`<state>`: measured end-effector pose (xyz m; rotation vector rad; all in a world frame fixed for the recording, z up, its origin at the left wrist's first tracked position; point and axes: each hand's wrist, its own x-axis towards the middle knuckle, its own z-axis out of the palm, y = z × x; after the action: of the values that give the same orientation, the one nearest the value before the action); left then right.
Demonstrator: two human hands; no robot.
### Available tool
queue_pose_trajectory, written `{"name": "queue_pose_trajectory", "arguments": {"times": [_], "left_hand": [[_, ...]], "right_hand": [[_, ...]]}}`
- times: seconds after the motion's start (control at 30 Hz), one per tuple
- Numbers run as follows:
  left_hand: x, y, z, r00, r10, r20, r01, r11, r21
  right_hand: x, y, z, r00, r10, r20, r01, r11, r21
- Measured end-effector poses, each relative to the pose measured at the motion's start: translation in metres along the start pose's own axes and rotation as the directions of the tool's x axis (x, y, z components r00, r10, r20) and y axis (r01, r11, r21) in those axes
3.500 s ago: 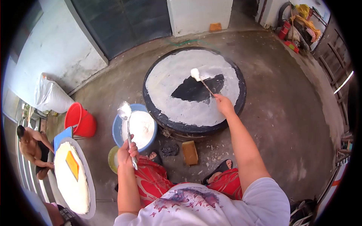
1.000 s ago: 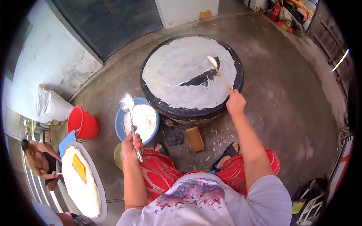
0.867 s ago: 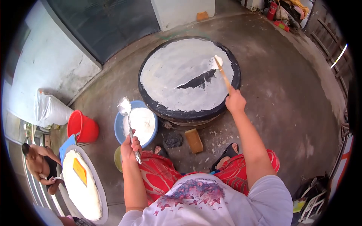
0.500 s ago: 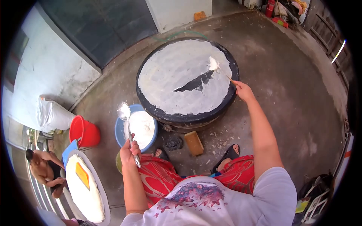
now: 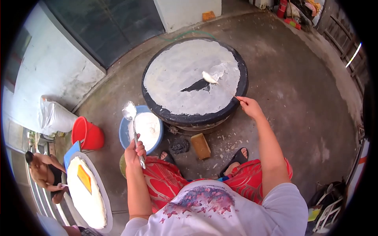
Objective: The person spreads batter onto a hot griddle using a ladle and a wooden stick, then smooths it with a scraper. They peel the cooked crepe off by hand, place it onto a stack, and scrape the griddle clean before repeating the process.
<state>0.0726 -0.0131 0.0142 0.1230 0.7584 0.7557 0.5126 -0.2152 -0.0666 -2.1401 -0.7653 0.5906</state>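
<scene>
My right hand [image 5: 251, 107] is closed round the thin handle of a spreading tool [image 5: 236, 96]. Its far end, coated in white paste, rests over a large round black griddle [image 5: 185, 118]. A thin white layer [image 5: 173, 74] covers most of the griddle, with a dark bare gap [image 5: 196, 86] left of the tool's end. In my left hand [image 5: 135, 152] is a metal ladle [image 5: 135, 125], its bowl raised and smeared with white. Just below the ladle's bowl stands a blue basin [image 5: 123, 131] of white batter [image 5: 149, 128].
At lower left, a large white sheet [image 5: 84, 202] lies on an oval board with a yellow scraper [image 5: 84, 179] on it. A red bucket [image 5: 87, 133] and a white sack [image 5: 59, 116] stand behind. Another person [image 5: 45, 173] crouches there. A brick-like block [image 5: 201, 146] lies near my feet.
My right hand has moved down and slightly left, bringing the tool's coated end left and down. The dark gap is smaller. My left hand still holds the ladle, nearly unmoved.
</scene>
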Motion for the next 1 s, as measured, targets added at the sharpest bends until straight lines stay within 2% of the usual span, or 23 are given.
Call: {"name": "queue_pose_trajectory", "arguments": {"times": [0.03, 0.07, 0.13, 0.17, 0.2, 0.27, 0.4, 0.43, 0.47, 0.5, 0.53, 0.6, 0.63, 0.73, 0.87, 0.93, 0.97, 1.0], "left_hand": [[0.001, 0.001, 0.000, 1.000, 0.000, 0.003, 0.000, 1.000, -0.004], [0.002, 0.001, -0.001, 1.000, 0.009, 0.004, -0.009, 1.000, 0.022], [0.000, -0.001, -0.003, 1.000, 0.014, -0.004, -0.014, 0.999, 0.044], [0.000, -0.002, -0.001, 1.000, 0.007, -0.011, -0.006, 0.998, 0.062], [0.000, -0.001, 0.002, 1.000, 0.004, -0.016, -0.002, 0.997, 0.082], [-0.002, -0.002, 0.007, 1.000, 0.007, -0.020, -0.004, 0.994, 0.111], [-0.005, -0.004, 0.008, 1.000, -0.002, 0.013, 0.000, 0.986, 0.164], [-0.006, -0.004, 0.008, 0.999, -0.003, 0.036, -0.004, 0.979, 0.204], [-0.008, -0.004, 0.007, 0.998, -0.005, 0.058, -0.009, 0.970, 0.243], [-0.007, -0.004, 0.004, 0.997, -0.001, 0.082, -0.022, 0.961, 0.277], [-0.009, -0.006, 0.006, 0.997, 0.000, 0.084, -0.023, 0.961, 0.274], [-0.012, -0.012, 0.012, 0.993, 0.028, 0.112, -0.069, 0.920, 0.386], [-0.011, -0.014, 0.013, 0.991, 0.020, 0.134, -0.074, 0.910, 0.408], [-0.018, -0.022, 0.025, 0.986, -0.026, 0.167, -0.048, 0.904, 0.426], [-0.033, -0.031, 0.035, 0.987, 0.017, 0.160, -0.100, 0.845, 0.525], [-0.031, -0.035, 0.035, 0.986, 0.007, 0.167, -0.097, 0.837, 0.538], [-0.028, -0.040, 0.037, 0.987, 0.004, 0.161, -0.096, 0.816, 0.570], [-0.026, -0.044, 0.039, 0.988, 0.001, 0.153, -0.094, 0.793, 0.602]], "right_hand": [[-0.003, 0.003, -0.005, 0.990, 0.080, 0.120, -0.093, 0.989, 0.113], [-0.004, 0.007, -0.004, 0.990, 0.079, 0.120, -0.092, 0.990, 0.108], [-0.004, 0.022, 0.009, 0.971, 0.106, -0.213, -0.065, 0.980, 0.190], [-0.003, 0.026, 0.025, 0.961, 0.013, -0.276, 0.037, 0.984, 0.177], [-0.001, 0.021, 0.041, 0.980, 0.023, -0.196, 0.013, 0.983, 0.181], [-0.022, -0.020, 0.054, 0.985, -0.090, -0.148, 0.082, 0.995, -0.059], [-0.032, -0.017, 0.050, 0.987, -0.151, -0.059, 0.147, 0.986, -0.075], [-0.042, -0.021, 0.039, 1.000, -0.005, -0.023, 0.008, 0.993, 0.115], [-0.049, -0.022, 0.034, 0.990, 0.132, 0.041, -0.139, 0.946, 0.293], [-0.049, -0.014, 0.039, 0.966, 0.253, -0.054, -0.219, 0.912, 0.346], [-0.049, -0.006, 0.054, 0.967, 0.250, -0.054, -0.217, 0.914, 0.344], [-0.052, 0.002, 0.092, 0.975, 0.079, -0.209, -0.002, 0.938, 0.348], [-0.074, -0.038, 0.091, 0.976, 0.022, -0.218, 0.028, 0.974, 0.226], [-0.076, -0.052, 0.101, 0.979, -0.077, -0.187, 0.100, 0.988, 0.115], [-0.081, -0.036, 0.091, 0.973, -0.105, -0.205, 0.136, 0.981, 0.141], [-0.093, -0.038, 0.095, 0.945, 0.145, -0.292, -0.098, 0.981, 0.170], [-0.083, -0.015, 0.122, 0.960, 0.041, -0.277, 0.016, 0.980, 0.200], [-0.084, -0.021, 0.138, 0.966, -0.041, -0.255, 0.103, 0.966, 0.236]]}}
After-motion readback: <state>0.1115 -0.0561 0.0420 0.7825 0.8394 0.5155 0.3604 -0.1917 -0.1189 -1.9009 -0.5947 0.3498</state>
